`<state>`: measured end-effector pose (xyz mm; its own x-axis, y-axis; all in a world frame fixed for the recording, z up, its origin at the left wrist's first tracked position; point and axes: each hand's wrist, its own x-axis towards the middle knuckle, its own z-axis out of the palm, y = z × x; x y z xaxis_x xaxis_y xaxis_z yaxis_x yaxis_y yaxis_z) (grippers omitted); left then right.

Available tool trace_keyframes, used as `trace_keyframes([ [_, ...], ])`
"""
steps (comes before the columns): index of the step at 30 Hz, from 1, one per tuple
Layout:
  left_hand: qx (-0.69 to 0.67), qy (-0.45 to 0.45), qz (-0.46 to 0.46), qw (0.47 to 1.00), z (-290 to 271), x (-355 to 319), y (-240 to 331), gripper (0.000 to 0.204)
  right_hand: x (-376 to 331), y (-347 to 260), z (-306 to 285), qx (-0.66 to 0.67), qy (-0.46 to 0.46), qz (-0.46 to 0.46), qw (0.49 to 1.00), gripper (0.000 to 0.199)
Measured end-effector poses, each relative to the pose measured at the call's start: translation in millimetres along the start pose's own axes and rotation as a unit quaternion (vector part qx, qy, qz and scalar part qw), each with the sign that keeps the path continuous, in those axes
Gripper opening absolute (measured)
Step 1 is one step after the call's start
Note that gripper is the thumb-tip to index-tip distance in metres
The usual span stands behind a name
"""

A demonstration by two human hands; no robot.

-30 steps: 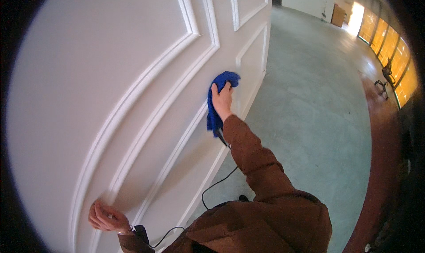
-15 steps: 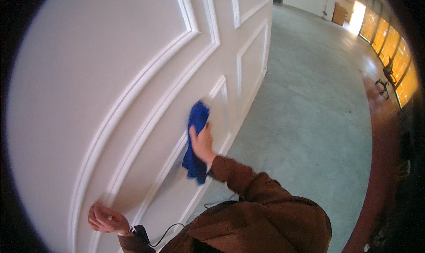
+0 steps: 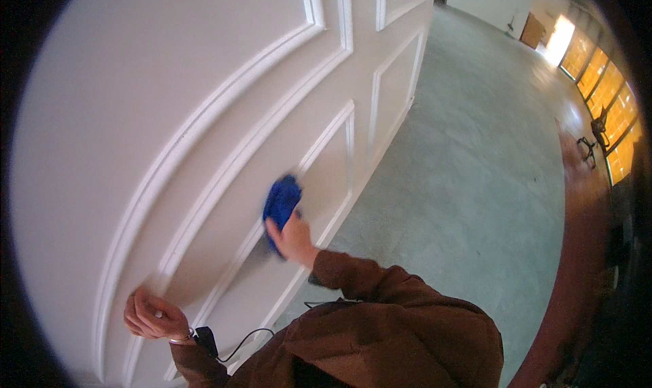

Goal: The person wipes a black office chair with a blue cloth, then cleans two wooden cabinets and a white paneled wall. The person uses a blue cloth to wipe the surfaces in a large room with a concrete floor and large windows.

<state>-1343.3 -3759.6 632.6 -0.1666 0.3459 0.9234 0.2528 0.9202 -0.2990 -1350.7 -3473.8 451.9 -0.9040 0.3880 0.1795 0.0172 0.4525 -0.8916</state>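
A blue cloth (image 3: 282, 201) lies against the white panelled wall (image 3: 224, 103), over the moulding (image 3: 326, 138) of a lower panel. My right hand (image 3: 293, 238) is closed on it, thumb toward the wall, slightly blurred. To the left, my left hand (image 3: 155, 316) rests by another raised moulding strip (image 3: 197, 218), its fingers curled in. A small pale thing (image 3: 159, 314) shows among those fingers, too small to name. A bracelet (image 3: 182, 337) and a black device with a cable (image 3: 206, 340) sit at the left wrist.
Grey-green floor (image 3: 468, 157) stretches to the right of the wall, bordered by a reddish-brown strip (image 3: 567, 252). A black swivel chair (image 3: 596, 133) stands by yellow-lit window panels (image 3: 611, 89). A brown board (image 3: 532, 31) leans at the far end.
My right hand has slid with the cloth down and left along the moulding, and the cloth looks more bunched. The view has shifted slightly. My left hand stays curled beside the wall.
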Motion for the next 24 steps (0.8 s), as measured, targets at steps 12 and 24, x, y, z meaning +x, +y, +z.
trace_keyframes([
  [12,-0.004,0.008,-0.006,1.000,7.3,-0.7,2.8,0.016,141.2,51.6,-114.0,-0.072,0.263,0.056,0.960,0.077],
  [24,0.000,0.006,-0.014,1.000,11.7,4.2,6.0,0.014,-29.6,-6.6,20.3,-0.011,-0.069,-0.125,0.990,0.052],
])
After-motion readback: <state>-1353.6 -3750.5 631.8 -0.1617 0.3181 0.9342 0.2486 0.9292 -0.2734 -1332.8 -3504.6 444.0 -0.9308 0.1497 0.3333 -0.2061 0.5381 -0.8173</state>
